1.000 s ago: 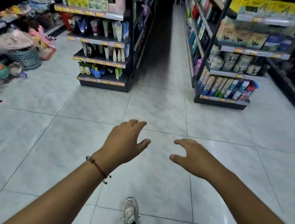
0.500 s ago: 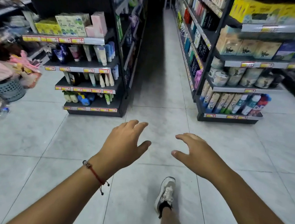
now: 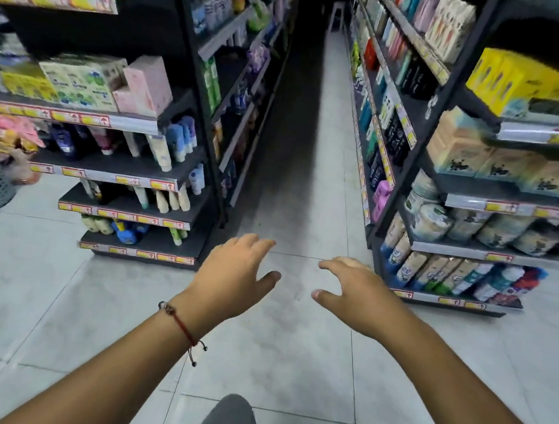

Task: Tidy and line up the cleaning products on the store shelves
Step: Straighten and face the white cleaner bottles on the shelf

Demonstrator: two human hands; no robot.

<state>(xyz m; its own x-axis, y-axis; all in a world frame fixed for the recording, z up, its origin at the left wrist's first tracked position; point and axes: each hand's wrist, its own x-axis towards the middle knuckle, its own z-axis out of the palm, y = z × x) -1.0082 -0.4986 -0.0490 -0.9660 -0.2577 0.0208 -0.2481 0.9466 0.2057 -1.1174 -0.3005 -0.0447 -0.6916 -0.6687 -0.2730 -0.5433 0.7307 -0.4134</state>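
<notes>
Head view: the person stands at the mouth of an aisle (image 3: 309,167) between two shelf units. The left hand (image 3: 232,275) and right hand (image 3: 356,289) are held out over the floor tiles (image 3: 61,294), fingers spread and loosely bent, holding nothing. The bottles (image 3: 448,275) on the bottom shelf of the right unit (image 3: 459,299) lie just right of and beyond the right hand, leaning in a slanted row; the right hand is judged the nearer. The tubes (image 3: 165,149) on the left unit (image 3: 113,167) lie up and left of the left hand, well apart from it. No product is touched
</notes>
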